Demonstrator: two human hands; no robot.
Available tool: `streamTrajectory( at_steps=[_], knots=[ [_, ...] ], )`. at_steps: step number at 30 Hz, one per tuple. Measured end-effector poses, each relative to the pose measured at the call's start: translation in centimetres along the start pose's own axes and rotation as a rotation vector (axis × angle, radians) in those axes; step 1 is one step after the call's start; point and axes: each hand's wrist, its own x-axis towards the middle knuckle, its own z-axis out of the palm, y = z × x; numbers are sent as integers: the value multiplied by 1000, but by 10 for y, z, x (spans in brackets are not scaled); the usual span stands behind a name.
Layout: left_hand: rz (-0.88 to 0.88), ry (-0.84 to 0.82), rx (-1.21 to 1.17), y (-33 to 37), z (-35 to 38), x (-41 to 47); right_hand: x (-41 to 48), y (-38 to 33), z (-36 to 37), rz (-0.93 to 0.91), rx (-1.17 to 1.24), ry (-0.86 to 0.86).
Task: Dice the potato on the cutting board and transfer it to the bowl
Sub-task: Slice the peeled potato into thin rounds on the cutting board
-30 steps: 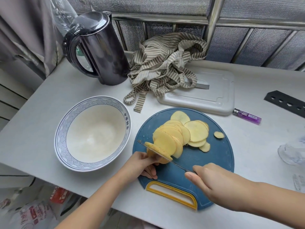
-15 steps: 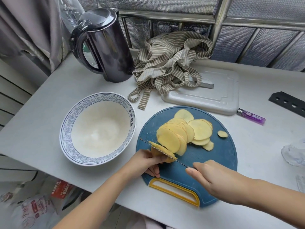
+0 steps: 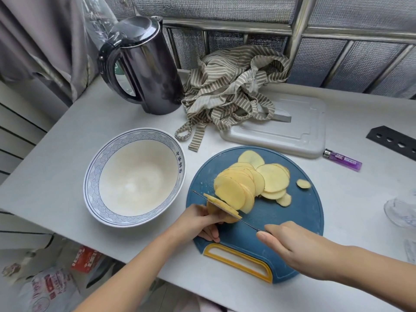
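Where the white table (image 3: 56, 165) drops off nearest us, our left hand (image 3: 198, 224) pinches the last yellow stub of potato (image 3: 225, 218) on the near-left part of the round blue cutting board with a yellow handle (image 3: 299, 217). Its fingers are curled just beside the blade. Our right hand (image 3: 299, 248) wraps the grip of the thin-bladed knife (image 3: 247, 224), which slants across the stub.

Past the blade, thin round potato slices (image 3: 272, 177) lie fanned over the board's middle. The wide white bowl with a blue wave-patterned rim (image 3: 90, 176) sits just left of the board, a narrow strip of table between them.

Farther off, a beige striped cloth (image 3: 229, 86) is heaped partly over a white rectangular plastic lid (image 3: 292, 131), which is close beyond the board. A dark metal kettle (image 3: 153, 75) stands far left of the cloth. A purple lighter (image 3: 343, 160) lies right of the lid, and a clear glass vessel (image 3: 398, 212) sits at the right edge. Bare table shows between board and glass.
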Motion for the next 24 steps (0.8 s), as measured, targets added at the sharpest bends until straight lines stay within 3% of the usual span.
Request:
streamTrajectory(
  at_steps=[24],
  knots=[
    [-14, -20, -7, 1, 0, 1, 0, 23, 8, 5, 98, -18]
  ],
)
